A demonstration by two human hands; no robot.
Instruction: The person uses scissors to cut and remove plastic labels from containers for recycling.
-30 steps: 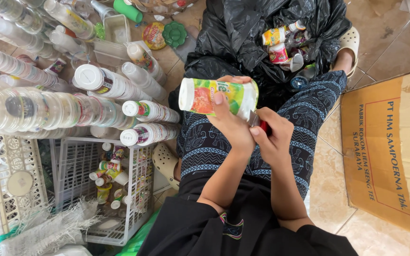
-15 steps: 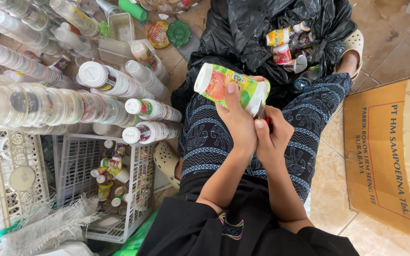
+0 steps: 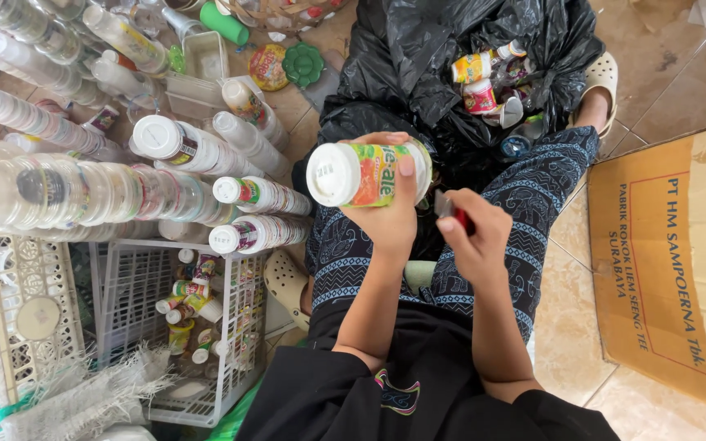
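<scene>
My left hand (image 3: 390, 214) grips a plastic cup (image 3: 367, 173) with an orange and green label, held sideways over my lap with its white base turned to the left. Just to its right, my right hand (image 3: 471, 237) is closed around a small red-handled cutter (image 3: 453, 214) whose blade end points toward the cup. Both hands hover above my legs in blue patterned trousers (image 3: 533, 204). Beyond them an open black plastic bag (image 3: 418, 57) holds several more labelled cups (image 3: 484, 77).
Long stacks of nested clear cups (image 3: 116, 192) lie on the floor at the left. A white wire basket (image 3: 136, 286) holds small bottles. A flattened cardboard box (image 3: 680, 253) lies on the tiled floor at the right. Lids and a small tray lie at the top.
My left hand has turned the cup so its white base faces left and lowered it slightly. My right hand with the cutter has shifted a little to the right of the cup.
</scene>
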